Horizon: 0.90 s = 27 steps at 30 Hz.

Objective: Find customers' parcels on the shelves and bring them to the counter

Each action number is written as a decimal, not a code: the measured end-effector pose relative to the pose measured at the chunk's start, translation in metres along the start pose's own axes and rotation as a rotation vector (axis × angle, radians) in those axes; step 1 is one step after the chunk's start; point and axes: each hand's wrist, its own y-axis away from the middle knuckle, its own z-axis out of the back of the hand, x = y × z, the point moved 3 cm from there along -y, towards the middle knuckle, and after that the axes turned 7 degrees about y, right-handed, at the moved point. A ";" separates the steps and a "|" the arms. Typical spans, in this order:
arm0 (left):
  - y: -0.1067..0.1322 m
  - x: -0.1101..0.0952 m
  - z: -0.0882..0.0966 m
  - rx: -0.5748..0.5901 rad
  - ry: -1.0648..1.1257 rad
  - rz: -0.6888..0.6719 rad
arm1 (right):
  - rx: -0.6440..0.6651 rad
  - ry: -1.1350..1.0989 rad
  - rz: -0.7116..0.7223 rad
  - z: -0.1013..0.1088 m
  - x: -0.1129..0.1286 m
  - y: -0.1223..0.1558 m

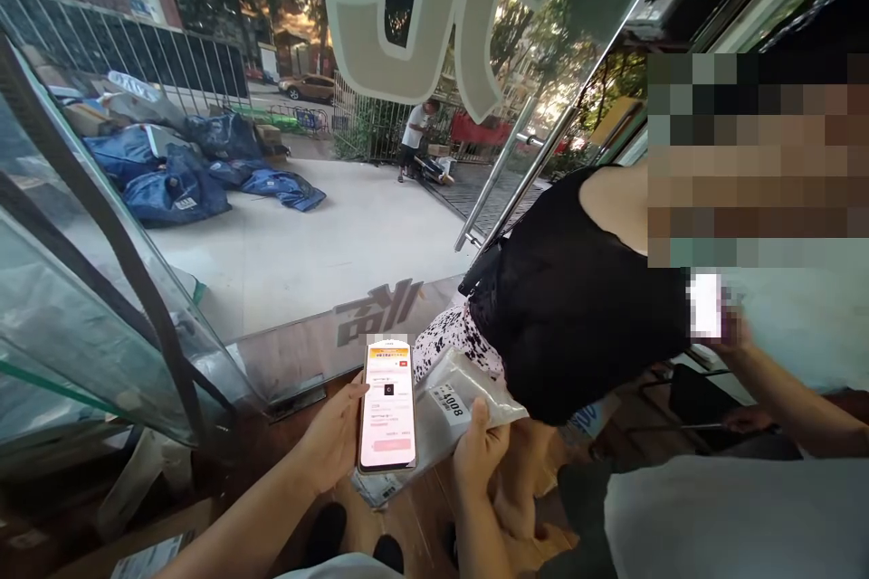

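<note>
My left hand (pixel 341 425) is closed round the side of a smartphone (pixel 389 421), held upright with its lit screen facing me. The screen shows a pale pink page with a small dark square in the middle. In my right hand (pixel 481 439) is a grey plastic mailer parcel (pixel 444 412), the thumb pressed on top near its right end. A white label on the parcel reads 4008. The phone covers part of the parcel, whose lower left end shows beneath it.
A person in a black top (pixel 584 289) stands close at my right; another person's arm (pixel 767 371) holds a lit phone there. Ahead is a glass door with metal handles (pixel 520 172). Outside lie several blue bags (pixel 180 185), and a person (pixel 414 140) stands by a scooter.
</note>
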 end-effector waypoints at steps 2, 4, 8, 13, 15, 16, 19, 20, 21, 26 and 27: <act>0.000 -0.003 0.001 0.003 -0.010 -0.007 | -0.041 0.010 0.029 -0.010 0.004 0.007; 0.000 -0.006 0.003 -0.008 -0.026 -0.008 | -0.059 0.016 0.048 -0.022 0.010 0.012; 0.003 -0.016 0.007 0.006 -0.038 -0.032 | -0.051 0.018 0.051 -0.044 0.029 0.014; 0.010 -0.028 0.009 -0.102 -0.116 -0.057 | 0.007 0.006 0.004 -0.071 0.045 0.010; 0.013 -0.033 0.010 -0.149 -0.137 -0.083 | 0.036 -0.027 -0.008 -0.080 0.045 0.008; 0.014 -0.035 0.010 -0.157 -0.143 -0.092 | 0.044 -0.044 -0.012 -0.083 0.044 0.007; 0.017 -0.041 0.013 -0.140 -0.173 -0.102 | 0.047 -0.075 -0.023 -0.089 0.041 0.004; 0.018 -0.043 0.014 -0.120 -0.184 -0.101 | 0.039 -0.079 -0.030 -0.090 0.040 0.003; 0.019 -0.044 0.015 -0.098 -0.191 -0.098 | 0.027 -0.081 -0.036 -0.090 0.040 0.002; 0.020 -0.049 0.025 -0.105 -0.168 -0.094 | -0.027 -0.092 -0.044 -0.090 0.037 0.000; 0.019 -0.050 0.027 -0.121 -0.166 -0.091 | -0.036 -0.095 -0.041 -0.090 0.037 0.000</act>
